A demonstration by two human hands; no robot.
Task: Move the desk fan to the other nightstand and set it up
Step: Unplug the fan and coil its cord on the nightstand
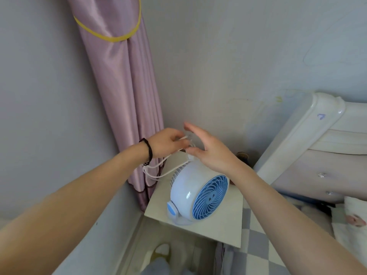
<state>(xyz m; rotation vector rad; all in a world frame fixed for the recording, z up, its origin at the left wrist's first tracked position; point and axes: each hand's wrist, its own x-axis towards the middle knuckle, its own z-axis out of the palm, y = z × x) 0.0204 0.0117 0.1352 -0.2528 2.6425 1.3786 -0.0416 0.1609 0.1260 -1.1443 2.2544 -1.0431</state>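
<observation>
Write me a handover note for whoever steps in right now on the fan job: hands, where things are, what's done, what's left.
Left hand: grips the white power cord in loops above and behind the fan.
Right hand: open, fingers straight, just above the fan's rear, holding nothing.
Desk fan: upright on the white nightstand in the corner beside the pink curtain, blue grille towards the bed.
Done: cord partly gathered.
Left: whether this is the first or the second nightstand cannot be told; the plug and any socket are not visible.

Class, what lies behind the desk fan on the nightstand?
Behind the desk fan: its white cord, gripped by the left hand, and the wall. The right hand covers the cord's attachment.
</observation>
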